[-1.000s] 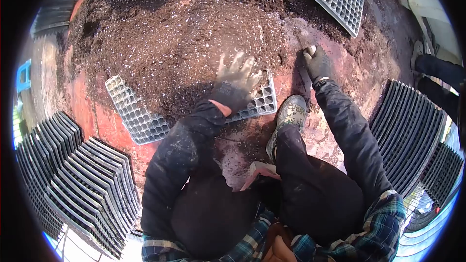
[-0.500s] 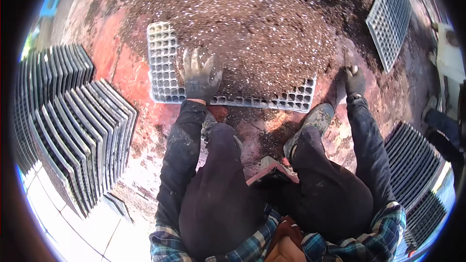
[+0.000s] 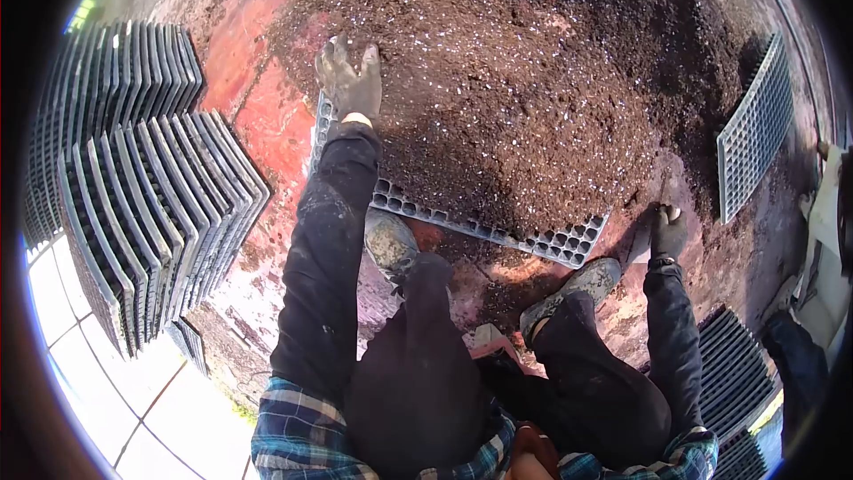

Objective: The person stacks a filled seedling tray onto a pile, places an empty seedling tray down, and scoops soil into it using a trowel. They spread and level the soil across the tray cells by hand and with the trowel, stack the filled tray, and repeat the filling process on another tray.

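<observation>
Soil [image 3: 498, 124] over tray [image 3: 565, 247]; left hand [image 3: 350, 80] spread

Looks like a nursery/potting area, prob. for seedlings: big heap of dark soil [image 3: 498, 107] w/ white specks on a reddish floor [image 3: 258, 124], a cell tray [image 3: 569, 244] partly under it, another tray [image 3: 755, 133] at the heap's far-right side, stacks of trays [image 3: 160, 213] L & more trays [image 3: 733, 373] R. Strong sunlight; indoors or out, can't tell.
</observation>
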Demonstrator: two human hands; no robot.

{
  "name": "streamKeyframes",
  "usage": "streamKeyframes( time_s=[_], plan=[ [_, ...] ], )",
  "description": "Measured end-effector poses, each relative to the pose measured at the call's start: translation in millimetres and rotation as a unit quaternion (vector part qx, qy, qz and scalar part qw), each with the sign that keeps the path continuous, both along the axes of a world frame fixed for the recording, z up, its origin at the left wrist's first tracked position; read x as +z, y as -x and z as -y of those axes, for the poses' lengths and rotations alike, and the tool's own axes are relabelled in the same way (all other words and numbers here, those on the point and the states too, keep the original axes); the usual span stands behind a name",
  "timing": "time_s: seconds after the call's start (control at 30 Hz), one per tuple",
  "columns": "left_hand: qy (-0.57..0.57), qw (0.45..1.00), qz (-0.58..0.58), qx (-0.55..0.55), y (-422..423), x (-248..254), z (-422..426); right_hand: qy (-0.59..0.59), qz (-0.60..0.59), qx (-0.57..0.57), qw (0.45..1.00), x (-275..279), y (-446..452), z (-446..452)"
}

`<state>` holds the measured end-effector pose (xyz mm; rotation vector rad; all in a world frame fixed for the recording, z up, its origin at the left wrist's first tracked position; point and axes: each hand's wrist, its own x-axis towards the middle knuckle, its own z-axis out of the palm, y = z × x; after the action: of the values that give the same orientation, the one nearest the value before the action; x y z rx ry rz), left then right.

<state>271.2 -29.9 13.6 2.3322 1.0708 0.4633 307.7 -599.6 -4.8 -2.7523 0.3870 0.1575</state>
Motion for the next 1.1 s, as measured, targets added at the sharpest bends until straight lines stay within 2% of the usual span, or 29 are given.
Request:
streamKeyframes(
  time_s=[0.03,0.1,0.17,0.2,0.27,0.33,0.4,0.47,0.53,0.57,0.7,0.77,0.9,1.0,1.03,1.1],
  plan=[
    [0.012,0.999,0.041,-0.021,-2.4,4.2,6.1,0.0,-0.001,-0.007,1.0,0.8,0.1,-1.5],
    [0.047,0.991,0.042,-0.114,-3.2,20.7,29.6,-0.013,0.004,-0.003,1.0,-6.8,-0.4,5.0],
    [-0.05,0.971,-0.051,-0.228,-2.9,34.3,56.3,-0.026,0.012,-0.002,1.0,-9.0,-0.1,7.2],
    [-0.051,0.972,-0.051,-0.225,-5.5,32.9,62.7,-0.027,0.013,0.002,1.0,-11.2,0.0,9.3],
    [-0.171,0.919,-0.091,-0.345,-8.7,31.7,69.2,-0.029,0.012,0.002,0.999,-15.5,-0.3,13.6],
    [-0.183,0.918,-0.053,-0.347,-12.1,24.8,55.5,-0.042,0.01,-0.001,0.999,-17.1,-1.2,15.7],
    [-0.222,0.913,-0.129,-0.317,-13.2,20.1,38.7,-0.02,0.002,-0.008,1.0,-17.6,-0.5,16.6],
    [-0.237,0.916,-0.121,-0.301,-13.0,10.7,18.7,-0.03,0.003,-0.004,1.0,-15.9,-0.4,15.4],
    [-0.246,0.937,-0.088,-0.234,-9.2,6.5,2.4,-0.039,0.004,-0.002,0.999,-14.6,0.3,14.4],
    [-0.242,0.946,-0.086,-0.197,-5.9,4.7,-5.0,-0.032,0.005,0.0,0.999,-14.0,0.3,14.3],
    [-0.183,0.961,-0.058,-0.2,25.5,-4.9,-33.5,-0.025,0.01,-0.003,1.0,-22.1,-0.9,22.1],
    [-0.206,0.954,0.011,-0.218,49.0,-7.0,-33.0,-0.021,0.01,-0.001,1.0,-23.9,-0.3,24.2],
    [-0.168,0.958,-0.024,-0.229,96.2,-2.4,-17.4,-0.019,0.005,0.0,1.0,-27.3,-0.9,28.5],
    [-0.171,0.957,0.003,-0.233,127.6,-3.4,7.2,-0.013,0.003,0.004,1.0,-25.6,-1.6,26.4],
    [-0.14,0.96,-0.039,-0.237,135.7,-0.5,17.4,-0.013,0.0,0.003,1.0,-23.0,-1.7,23.5],
    [-0.098,0.965,-0.027,-0.241,145.1,2.5,41.0,-0.011,-0.003,0.001,1.0,-18.4,-1.7,19.0]
  ],
)
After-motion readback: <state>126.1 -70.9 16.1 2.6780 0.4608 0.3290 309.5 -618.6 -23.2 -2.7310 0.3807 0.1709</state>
